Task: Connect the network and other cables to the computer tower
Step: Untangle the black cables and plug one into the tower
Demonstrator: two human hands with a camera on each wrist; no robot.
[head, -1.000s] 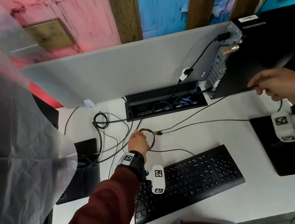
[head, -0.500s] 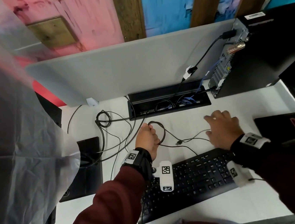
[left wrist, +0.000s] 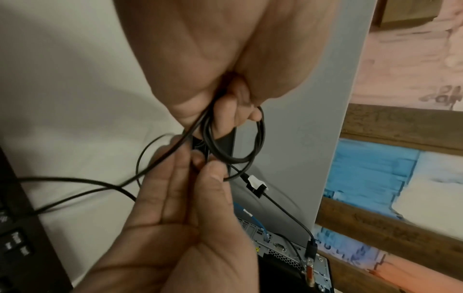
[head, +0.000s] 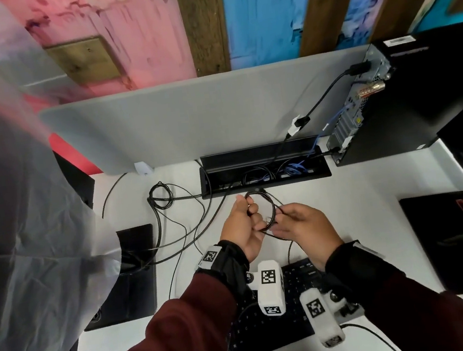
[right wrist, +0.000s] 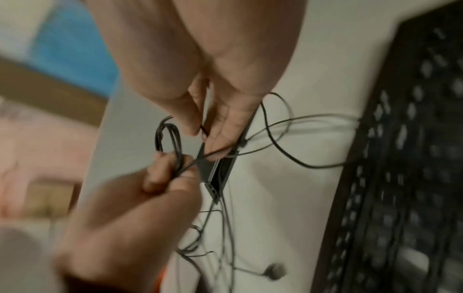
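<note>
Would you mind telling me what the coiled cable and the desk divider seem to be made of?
Coiled cable: thin black rubbery or plastic jacket with a slight sheen, bending into soft loops in the left hand. Desk divider: matte grey, probably felt or fabric-covered board; no gloss.

In front of me runs a white worktop, and along its far edge stands a low grey divider panel, upright and plain. Behind the panel I see a wall of rough painted boards: pink on the left, blue in the middle, a paler blue-violet strip and teal further right, with bare brown wooden planks between the colours. A square wooden block is fixed on the pink part. A red patch shows below the pink, left of the panel. On my left hangs a sheet of translucent plastic, blurring everything behind it. The light is soft and even.
</note>
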